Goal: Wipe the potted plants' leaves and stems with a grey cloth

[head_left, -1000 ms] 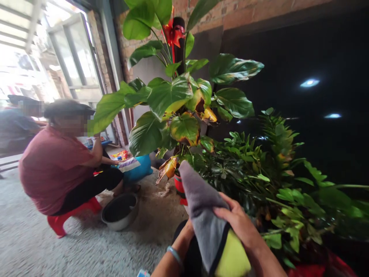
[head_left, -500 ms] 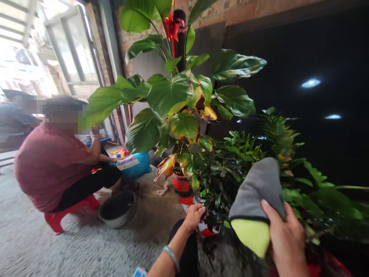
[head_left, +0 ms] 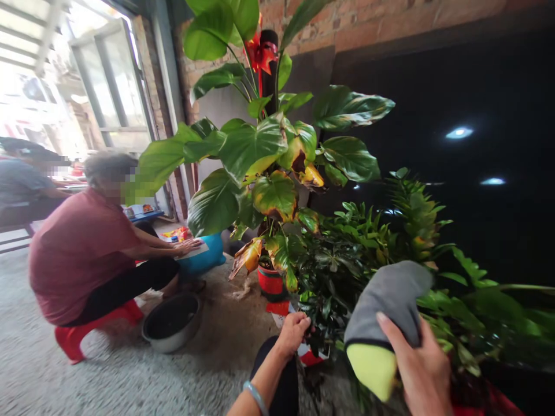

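My right hand (head_left: 422,370) grips a grey cloth with a yellow-green underside (head_left: 384,320), holding it up against the low dark green plant (head_left: 347,266). My left hand (head_left: 293,332) reaches forward with curled fingers to the base of that plant, touching its leaves near a red and white pot (head_left: 309,355). A blue band sits on my left wrist. Behind stands a tall plant with big green and yellowing leaves (head_left: 255,150) in a red pot (head_left: 269,282).
A person in a red shirt (head_left: 78,254) squats on a red stool (head_left: 71,341) at the left, hands on a blue container (head_left: 202,257). A grey metal bowl (head_left: 171,320) lies on the gravel floor. Another person sits far left. Dark wall at right.
My right hand swung the cloth from the centre over to the right, onto the low plant. My left hand let go of it and reached forward to the plant's base.
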Demonstrator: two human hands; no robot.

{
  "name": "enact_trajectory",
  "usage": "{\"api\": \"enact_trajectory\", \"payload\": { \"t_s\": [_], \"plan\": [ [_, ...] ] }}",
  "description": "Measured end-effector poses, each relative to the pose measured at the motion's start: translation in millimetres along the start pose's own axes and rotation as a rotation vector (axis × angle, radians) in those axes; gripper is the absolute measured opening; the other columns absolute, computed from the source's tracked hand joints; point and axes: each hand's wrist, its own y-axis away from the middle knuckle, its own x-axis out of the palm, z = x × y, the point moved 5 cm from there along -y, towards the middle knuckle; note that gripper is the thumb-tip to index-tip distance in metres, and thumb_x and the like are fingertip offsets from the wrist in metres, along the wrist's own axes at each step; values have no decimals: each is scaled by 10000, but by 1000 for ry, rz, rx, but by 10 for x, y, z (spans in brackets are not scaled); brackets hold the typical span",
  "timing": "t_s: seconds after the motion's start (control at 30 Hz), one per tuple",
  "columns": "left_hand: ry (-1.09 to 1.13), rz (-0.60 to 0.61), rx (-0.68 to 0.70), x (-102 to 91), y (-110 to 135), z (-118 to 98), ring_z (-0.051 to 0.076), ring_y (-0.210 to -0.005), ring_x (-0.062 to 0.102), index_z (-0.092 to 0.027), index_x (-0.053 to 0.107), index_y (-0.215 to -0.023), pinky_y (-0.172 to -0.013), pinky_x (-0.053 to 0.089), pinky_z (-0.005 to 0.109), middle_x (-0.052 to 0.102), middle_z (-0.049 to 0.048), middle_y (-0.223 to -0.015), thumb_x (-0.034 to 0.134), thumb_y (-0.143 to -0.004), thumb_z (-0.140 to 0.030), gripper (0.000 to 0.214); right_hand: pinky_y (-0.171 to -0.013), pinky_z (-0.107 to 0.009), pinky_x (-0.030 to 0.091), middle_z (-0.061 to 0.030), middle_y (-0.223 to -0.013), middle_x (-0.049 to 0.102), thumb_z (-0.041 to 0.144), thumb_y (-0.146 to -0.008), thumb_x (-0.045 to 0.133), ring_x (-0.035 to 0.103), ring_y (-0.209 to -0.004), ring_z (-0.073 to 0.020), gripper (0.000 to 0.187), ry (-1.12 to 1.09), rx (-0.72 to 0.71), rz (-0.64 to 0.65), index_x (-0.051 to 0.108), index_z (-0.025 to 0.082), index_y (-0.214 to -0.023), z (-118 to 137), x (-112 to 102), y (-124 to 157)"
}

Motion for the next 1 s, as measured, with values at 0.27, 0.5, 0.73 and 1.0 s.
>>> {"api": "enact_trajectory", "payload": {
  "t_s": [0.27, 0.5, 0.73, 1.0],
  "plan": [
    [-36, -23, 4, -50, -37, 73, 114, -518, 427, -191, 458, -535, -514, 355, 251, 441, -36, -493, 521, -651, -371, 223, -869, -359, 501, -106, -996, 749, 521, -564, 619, 652, -1019, -335, 544, -52, -76, 478, 705, 177, -977, -401, 416, 322],
    [24, -20, -25, -18, -30, 68, 118, -513, 443, -184, 500, -558, -489, 336, 241, 513, -14, -517, 499, -656, -382, 220, -912, -451, 467, -209, -1201, 651, 636, -637, 506, 600, -1100, -372, 864, 11, -80, -99, 534, 89, -1304, 199, 23, -10],
    [66, -18, 50, -82, -14, 28, 117, -552, 405, -183, 440, -503, -537, 350, 256, 432, -35, -493, 575, -615, -362, 250, -948, -415, 461, -134, -1067, 728, 407, -530, 609, 633, -1065, -353, 546, -31, -151, 656, 715, 163, -1007, -399, 729, 501],
    [36, -29, -27, -59, 13, 0, 123, -539, 459, -175, 522, -567, -504, 333, 245, 547, 6, -558, 506, -628, -390, 224, -949, -466, 441, -230, -1221, 636, 599, -594, 520, 589, -1109, -386, 882, -59, -15, -63, 544, 45, -1280, 85, 13, 9]
  ]
}}
